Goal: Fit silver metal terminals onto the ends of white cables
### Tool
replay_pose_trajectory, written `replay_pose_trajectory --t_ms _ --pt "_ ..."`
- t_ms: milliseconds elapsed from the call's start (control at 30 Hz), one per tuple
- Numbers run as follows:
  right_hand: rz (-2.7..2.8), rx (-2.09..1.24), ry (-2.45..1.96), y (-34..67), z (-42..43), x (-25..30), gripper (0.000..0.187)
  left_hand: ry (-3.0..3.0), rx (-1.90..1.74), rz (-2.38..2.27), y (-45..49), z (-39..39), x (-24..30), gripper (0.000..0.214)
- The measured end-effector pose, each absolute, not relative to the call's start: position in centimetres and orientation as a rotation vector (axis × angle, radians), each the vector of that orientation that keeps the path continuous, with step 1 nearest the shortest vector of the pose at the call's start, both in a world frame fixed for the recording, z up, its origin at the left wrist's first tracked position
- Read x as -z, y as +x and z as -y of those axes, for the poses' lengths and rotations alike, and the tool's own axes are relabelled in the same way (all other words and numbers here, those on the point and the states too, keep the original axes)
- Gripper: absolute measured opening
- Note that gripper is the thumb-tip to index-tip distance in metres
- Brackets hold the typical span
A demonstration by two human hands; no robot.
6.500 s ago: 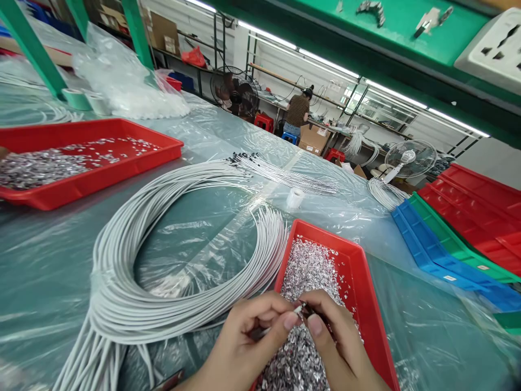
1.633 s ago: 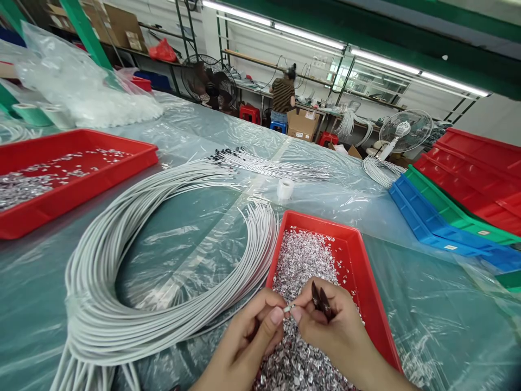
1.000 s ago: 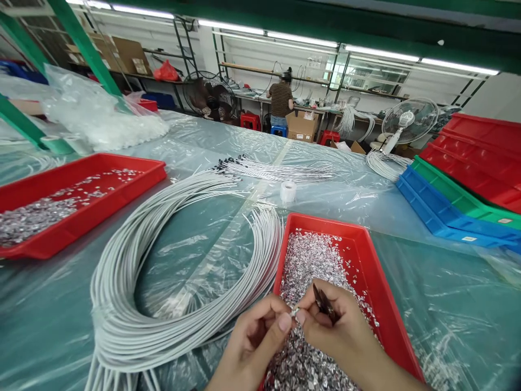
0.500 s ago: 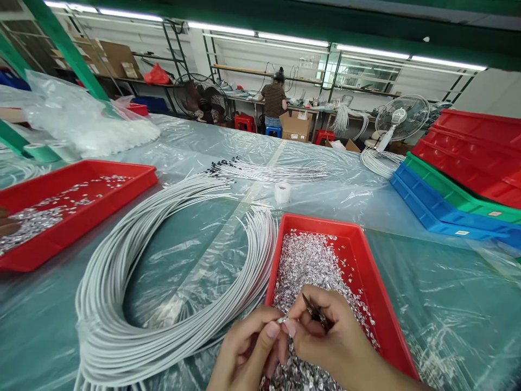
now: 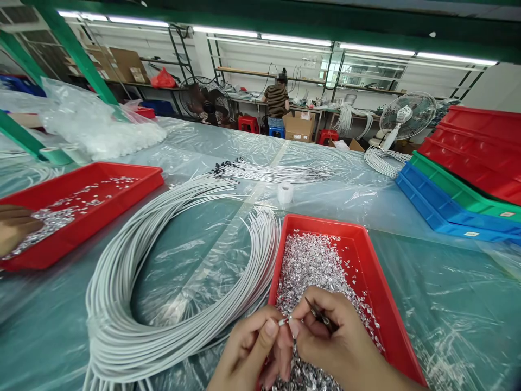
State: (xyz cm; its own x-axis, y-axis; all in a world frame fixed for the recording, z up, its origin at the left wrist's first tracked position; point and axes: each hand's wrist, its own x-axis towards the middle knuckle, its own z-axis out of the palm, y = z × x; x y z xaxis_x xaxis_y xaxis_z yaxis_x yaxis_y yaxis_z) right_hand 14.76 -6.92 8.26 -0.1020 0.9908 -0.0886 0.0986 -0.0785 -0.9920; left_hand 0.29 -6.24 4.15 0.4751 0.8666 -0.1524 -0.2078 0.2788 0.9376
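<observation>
Over the near red tray, the thumb and forefinger of my left hand [image 5: 254, 347] pinch a small white piece [image 5: 284, 321], whose exact kind I cannot make out. My right hand [image 5: 331, 331] closes its thumb and forefinger at the other end of that piece. Tucked in the same hand is a dark, pointed metal tool [image 5: 315, 310], mostly hidden by the fingers. Beneath both hands, the red tray [image 5: 391, 304] holds a heap of small shiny metal bits [image 5: 311, 260]. A large coil of light grey cables [image 5: 118, 293] lies left of the tray.
A roll of white tape [image 5: 285, 193] stands behind the tray, near a bundle of dark-tipped cables [image 5: 277, 171]. At left, another person's hand [image 5: 16, 228] reaches into a second red tray [image 5: 134, 190]. Stacked bins [image 5: 459, 187] stand at right. A person [image 5: 277, 100] works farther back.
The view has shifted slightly, moving the scene to the right. My fingertips have moved a little apart, baring more of the white piece. The other person's hand shows more over the left tray.
</observation>
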Motion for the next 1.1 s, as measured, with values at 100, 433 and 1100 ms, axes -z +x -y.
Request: replay_pose_trajectory --t_ms 100,433,1100 --pt "1.342 -1.294 -1.275 14.9 6.7 -8.1 0.011 0.999 -0.796 -0.732 0.2 6.2 -4.1 0.045" --pt "1.401 -1.210 -1.287 15.5 5.9 -7.7 0.013 0.840 -0.738 -0.481 -0.6 5.6 -4.8 0.041" --pt "1.513 -0.940 -1.264 16.7 5.6 -8.5 0.023 1.878 -1.368 -0.842 -0.9 5.6 -4.2 0.016"
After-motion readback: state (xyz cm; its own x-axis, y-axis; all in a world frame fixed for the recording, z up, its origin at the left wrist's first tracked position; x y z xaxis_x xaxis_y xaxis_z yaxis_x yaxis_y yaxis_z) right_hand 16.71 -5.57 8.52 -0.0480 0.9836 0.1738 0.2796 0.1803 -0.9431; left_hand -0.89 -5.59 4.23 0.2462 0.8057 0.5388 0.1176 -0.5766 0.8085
